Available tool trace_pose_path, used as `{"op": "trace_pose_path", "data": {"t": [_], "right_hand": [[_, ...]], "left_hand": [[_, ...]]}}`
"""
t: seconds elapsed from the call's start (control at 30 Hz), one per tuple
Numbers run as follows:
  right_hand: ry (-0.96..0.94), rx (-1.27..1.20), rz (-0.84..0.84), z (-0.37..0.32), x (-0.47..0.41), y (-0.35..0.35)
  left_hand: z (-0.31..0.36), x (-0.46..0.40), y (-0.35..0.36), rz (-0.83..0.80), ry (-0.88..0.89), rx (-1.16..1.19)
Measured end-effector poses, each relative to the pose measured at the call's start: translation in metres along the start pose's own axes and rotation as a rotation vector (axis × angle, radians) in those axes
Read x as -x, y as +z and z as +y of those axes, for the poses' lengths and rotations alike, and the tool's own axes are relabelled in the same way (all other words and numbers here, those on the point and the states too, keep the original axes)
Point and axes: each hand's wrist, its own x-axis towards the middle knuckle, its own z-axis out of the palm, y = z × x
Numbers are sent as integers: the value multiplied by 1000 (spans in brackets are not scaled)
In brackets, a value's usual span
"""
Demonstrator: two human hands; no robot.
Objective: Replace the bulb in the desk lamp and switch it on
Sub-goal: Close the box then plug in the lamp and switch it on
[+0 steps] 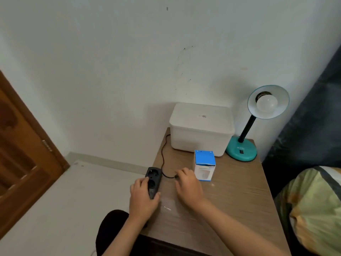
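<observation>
A teal desk lamp [241, 149] stands at the table's far right corner, its shade tilted toward me with a white bulb [267, 103] in the socket, unlit. A blue and white bulb box [204, 165] stands upright mid-table. My left hand [143, 194] grips a black power strip [154, 180] at the table's left edge. My right hand [188, 185] holds the plug at the end of the lamp's black cord [163, 156], a short way right of the strip's sockets. The plug itself is mostly hidden by my fingers.
A white lidded storage box [201, 128] sits against the wall behind the bulb box. The wooden table [230, 200] has bedding [317, 209] close on its right and a brown door [24, 154] far left. Pale floor lies left of the table.
</observation>
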Motion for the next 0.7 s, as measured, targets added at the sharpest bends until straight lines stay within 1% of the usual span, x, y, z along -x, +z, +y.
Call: {"op": "trace_pose_path", "data": {"t": [0.1, 0.27, 0.5, 0.6, 0.7], "right_hand": [[69, 71, -13, 0, -9, 9], [103, 134, -27, 2, -21, 23], [82, 54, 103, 0, -27, 23], [114, -68, 133, -6, -28, 22], [173, -332, 193, -21, -30, 15]], "left_hand": [[-2, 1, 2, 43, -11, 54], [-5, 0, 3, 82, -57, 93], [-5, -1, 6, 102, -88, 157], [-5, -2, 5, 119, -90, 165], [-6, -2, 5, 121, -94, 174]]}}
